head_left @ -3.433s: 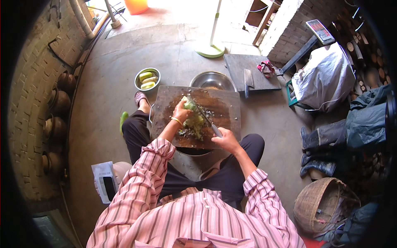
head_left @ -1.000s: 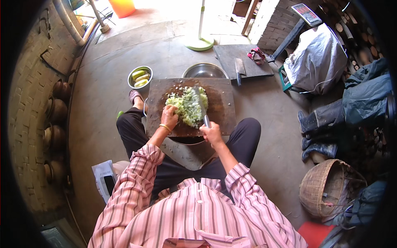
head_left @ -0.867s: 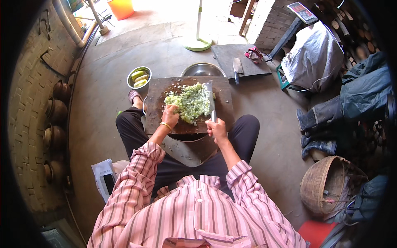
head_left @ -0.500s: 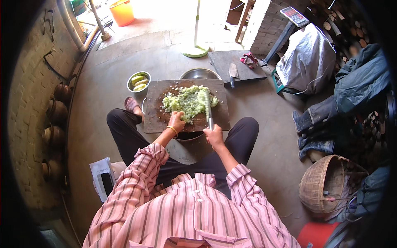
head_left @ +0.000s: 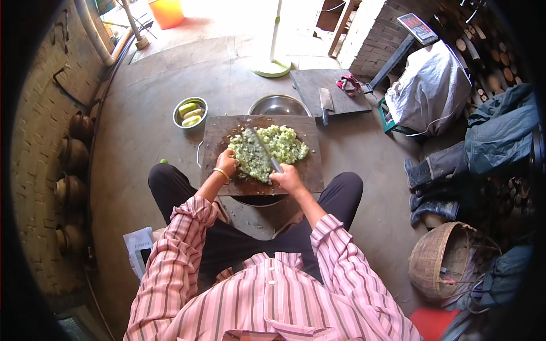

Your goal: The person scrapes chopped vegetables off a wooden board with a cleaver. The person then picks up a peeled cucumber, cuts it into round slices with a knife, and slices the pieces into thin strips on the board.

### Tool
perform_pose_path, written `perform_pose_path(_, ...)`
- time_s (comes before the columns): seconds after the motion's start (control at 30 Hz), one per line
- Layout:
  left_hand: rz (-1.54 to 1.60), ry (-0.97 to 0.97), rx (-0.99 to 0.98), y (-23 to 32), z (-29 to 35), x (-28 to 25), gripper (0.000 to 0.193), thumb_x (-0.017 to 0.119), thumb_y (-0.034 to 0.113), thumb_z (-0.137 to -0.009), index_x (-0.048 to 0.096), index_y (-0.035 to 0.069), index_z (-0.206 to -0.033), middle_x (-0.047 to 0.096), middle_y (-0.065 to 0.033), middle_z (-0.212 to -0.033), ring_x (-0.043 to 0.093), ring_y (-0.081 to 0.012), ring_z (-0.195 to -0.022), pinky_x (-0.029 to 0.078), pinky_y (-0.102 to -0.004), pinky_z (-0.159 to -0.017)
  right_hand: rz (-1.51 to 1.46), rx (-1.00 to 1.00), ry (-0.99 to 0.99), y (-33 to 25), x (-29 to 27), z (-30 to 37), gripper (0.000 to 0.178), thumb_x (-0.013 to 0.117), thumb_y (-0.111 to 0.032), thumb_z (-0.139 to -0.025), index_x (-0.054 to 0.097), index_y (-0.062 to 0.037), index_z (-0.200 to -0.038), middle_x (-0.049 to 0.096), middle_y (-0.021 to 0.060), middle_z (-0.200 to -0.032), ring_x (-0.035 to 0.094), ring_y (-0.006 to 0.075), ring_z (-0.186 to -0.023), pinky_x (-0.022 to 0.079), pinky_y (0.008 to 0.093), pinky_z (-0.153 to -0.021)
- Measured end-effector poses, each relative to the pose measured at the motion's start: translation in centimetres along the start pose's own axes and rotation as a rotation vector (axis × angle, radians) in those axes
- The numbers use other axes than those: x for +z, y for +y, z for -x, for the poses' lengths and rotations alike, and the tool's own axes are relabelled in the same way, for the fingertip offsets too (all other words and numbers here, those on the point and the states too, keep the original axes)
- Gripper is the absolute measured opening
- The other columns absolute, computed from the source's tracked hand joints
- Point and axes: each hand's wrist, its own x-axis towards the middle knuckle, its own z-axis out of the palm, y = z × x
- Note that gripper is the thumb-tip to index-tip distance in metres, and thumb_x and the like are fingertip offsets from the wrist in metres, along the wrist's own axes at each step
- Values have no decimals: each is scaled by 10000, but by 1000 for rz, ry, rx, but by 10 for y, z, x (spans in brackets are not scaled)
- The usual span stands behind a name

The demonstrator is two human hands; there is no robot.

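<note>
On a dark wooden cutting board (head_left: 310,165) in front of me lies a wide heap of finely chopped pale-green vegetable (head_left: 287,143). My right hand (head_left: 288,179) is closed round the handle of a kitchen knife (head_left: 260,144). Its blade is blurred by motion, slants up and to the left, and lies over the left half of the heap. At the heap's left edge, my left hand (head_left: 226,163) rests with curled fingers. What those fingers hold, if anything, is hidden.
Behind the board stands a steel basin (head_left: 279,105); to its left, a bowl (head_left: 177,117) holds pale-green gourd pieces (head_left: 190,112). A cleaver (head_left: 325,105) lies on a second board (head_left: 352,108). At right are a wicker basket (head_left: 426,261) and boots (head_left: 424,173).
The knife has swung from the heap's right side to its left half, its blade now tilted leftward. My left hand has shifted left. The foot left of the board has gone from view.
</note>
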Motion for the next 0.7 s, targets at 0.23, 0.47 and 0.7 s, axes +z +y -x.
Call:
perform_pose_path(0.23,112,-321,-177,19,-13,-12,452,665,27,-754,529,29,-1185,592,-111,-953,578,-167,-706,511,-314,-546,-309,114,177,-24,-22,14,105,625,-81,-784,526,-49,-789,482,-4,-572,416,64,-400,317,227,-346)
perform_pose_path(0.47,92,-295,-75,19,-14,-3,505,655,41,-765,490,34,-1242,598,-129,-974,594,-177,-743,514,-291,-571,-106,128,417,-1,-4,-1,146,638,-151,-725,549,-37,-724,556,53,-548,532,159,-423,420,308,-391)
perform_pose_path(0.7,122,-177,-28,8,-8,-22,489,655,-1,-706,539,-14,-1180,627,-138,-853,604,-181,-652,499,-313,-493,281,-141,297,-18,84,-20,214,640,-207,-707,586,-11,-773,592,129,-634,609,252,-588,488,368,-582)
